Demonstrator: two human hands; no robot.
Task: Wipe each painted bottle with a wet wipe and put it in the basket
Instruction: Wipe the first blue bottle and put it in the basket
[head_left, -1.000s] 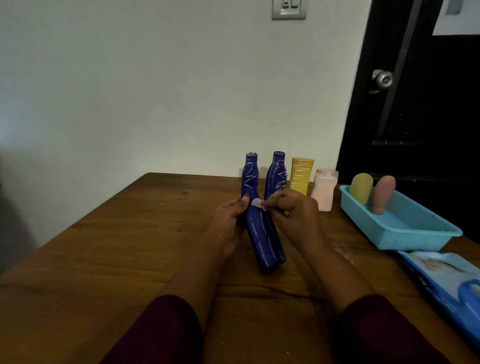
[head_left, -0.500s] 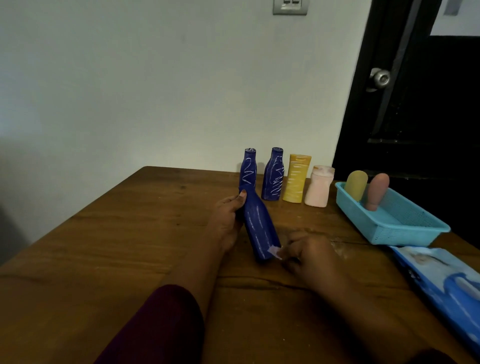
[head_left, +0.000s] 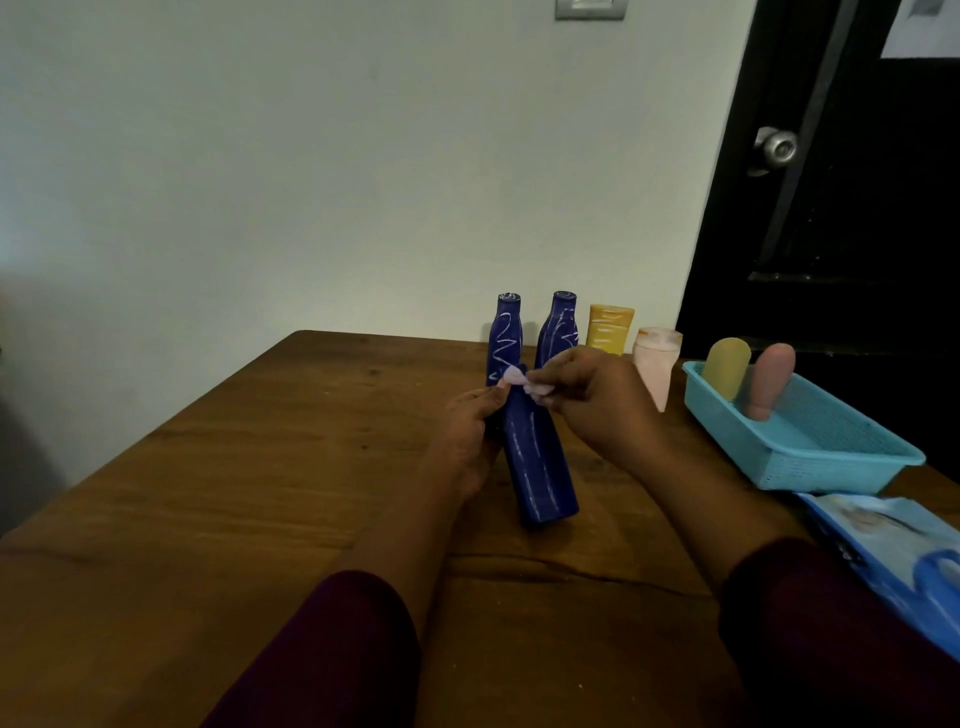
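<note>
My left hand (head_left: 467, 436) grips the dark blue painted plastic bottle (head_left: 540, 467), tilted over the wooden worktop (head_left: 260, 493) to steady it. My right hand (head_left: 597, 400) pinches a small white wet wipe (head_left: 524, 382) against its neck. The turquoise plastic basket (head_left: 831, 462) stands near, at my right.

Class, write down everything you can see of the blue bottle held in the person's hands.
The held blue bottle is dark blue, painted with thin white lines running lengthwise. It leans, base toward the camera and low over the wooden table; contact there is unclear. The left hand grips its upper part, and the right hand pinches a pale wipe against its neck, hiding the top.
</note>
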